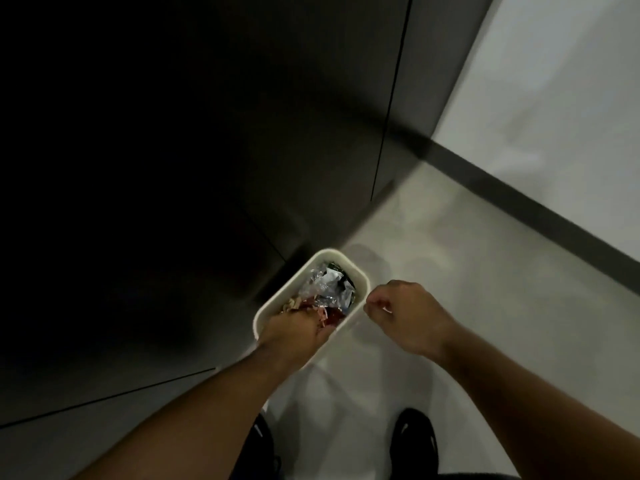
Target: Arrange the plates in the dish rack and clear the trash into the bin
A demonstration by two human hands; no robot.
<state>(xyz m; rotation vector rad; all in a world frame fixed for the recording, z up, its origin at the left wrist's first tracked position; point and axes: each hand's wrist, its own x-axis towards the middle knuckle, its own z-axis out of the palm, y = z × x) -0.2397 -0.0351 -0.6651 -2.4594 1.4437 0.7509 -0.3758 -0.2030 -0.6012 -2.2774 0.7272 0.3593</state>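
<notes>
A small white rectangular bin [290,284] stands on the pale floor beside a dark cabinet. Crumpled clear plastic, dark wrappers and pink-red scraps of trash [327,287] lie inside it. My left hand [294,332] hangs over the bin's near end, fingers pointing down among the pink scraps; whether it grips any of them is hidden. My right hand [403,313] hovers just right of the bin's rim, fingers curled into a loose fist with nothing visible in it. No plates or dish rack are in view.
Dark cabinet fronts [207,150] fill the left and top, very dim. A white wall [554,98] with a dark baseboard [519,199] runs along the right. My black shoes [415,441] stand on the floor below the bin.
</notes>
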